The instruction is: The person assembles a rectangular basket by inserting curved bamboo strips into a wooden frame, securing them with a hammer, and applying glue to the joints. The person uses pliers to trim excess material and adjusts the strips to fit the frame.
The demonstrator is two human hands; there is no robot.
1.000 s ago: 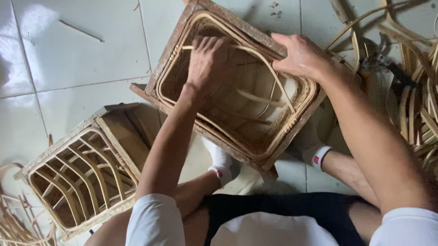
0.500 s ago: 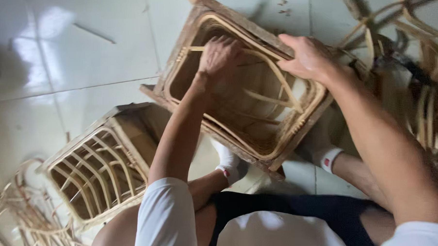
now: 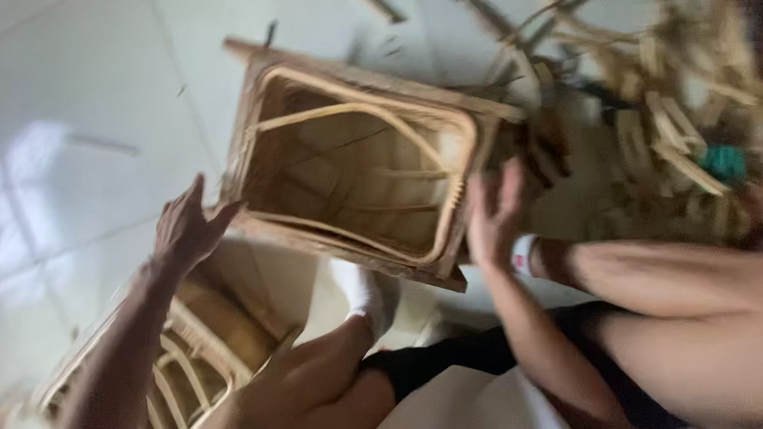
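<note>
Left hand [image 3: 186, 230] and right hand [image 3: 493, 212] apart, fingers [image 3: 196, 191] spread.

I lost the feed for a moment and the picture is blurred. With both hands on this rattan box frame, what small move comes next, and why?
Probably steady the frame before anything else. The left hand sits at the near-left corner of the rattan box frame and the right hand presses flat on its right side. The frame looks tilted over the socked foot, so firming both grips seems safest.

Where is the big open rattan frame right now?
In the head view the rattan frame sits mid-picture on the white tiled floor, between the left hand at its lower left corner and the right hand at its right edge.
</note>
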